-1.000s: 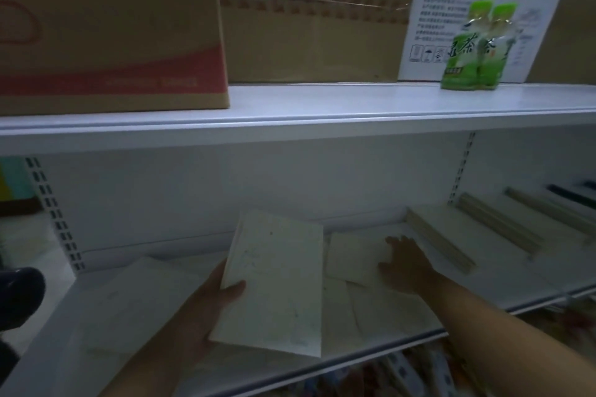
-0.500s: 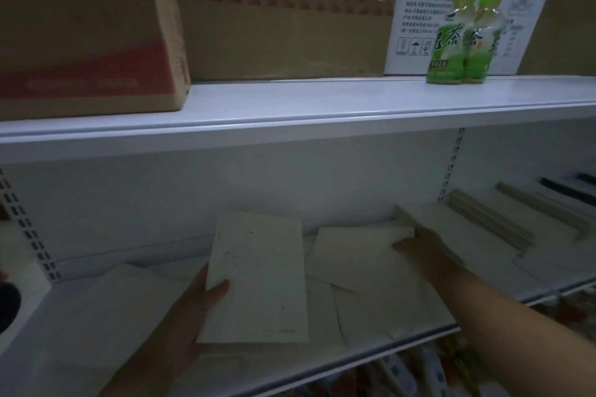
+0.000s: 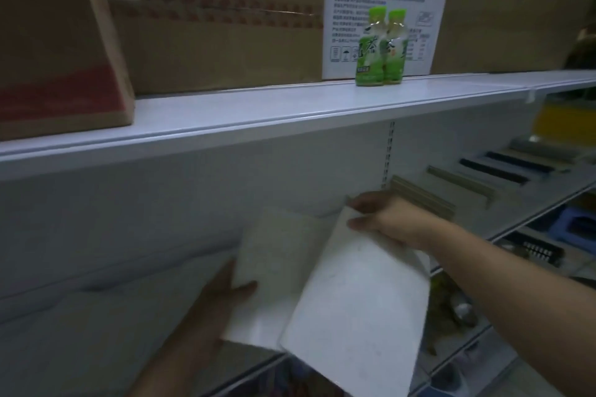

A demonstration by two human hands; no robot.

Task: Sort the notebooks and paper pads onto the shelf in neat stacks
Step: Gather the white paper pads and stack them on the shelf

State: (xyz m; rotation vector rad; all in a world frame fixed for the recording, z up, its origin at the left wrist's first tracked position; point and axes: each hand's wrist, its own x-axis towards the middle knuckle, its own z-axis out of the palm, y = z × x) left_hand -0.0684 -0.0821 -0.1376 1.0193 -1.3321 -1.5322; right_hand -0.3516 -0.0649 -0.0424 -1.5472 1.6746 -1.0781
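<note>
My left hand (image 3: 213,306) holds a pale notebook (image 3: 274,267) by its left edge, thumb on the cover, lifted above the white lower shelf (image 3: 96,316). My right hand (image 3: 380,219) pinches the top corner of a second pale notebook (image 3: 358,325), which is tilted and overlaps the right side of the first one, hanging out past the shelf's front edge. Neat stacks of notebooks (image 3: 422,196) lie on the shelf just right of my right hand.
More stacks with dark and tan spines (image 3: 496,171) line the shelf further right. The upper shelf (image 3: 258,113) carries cardboard boxes (image 3: 209,26), a printed sheet and two green tea bottles (image 3: 380,48). A blue stool (image 3: 574,226) stands at lower right.
My right hand has picked a notebook up off the shelf and brought it over the one in my left hand. The camera has swung to the right and closer.
</note>
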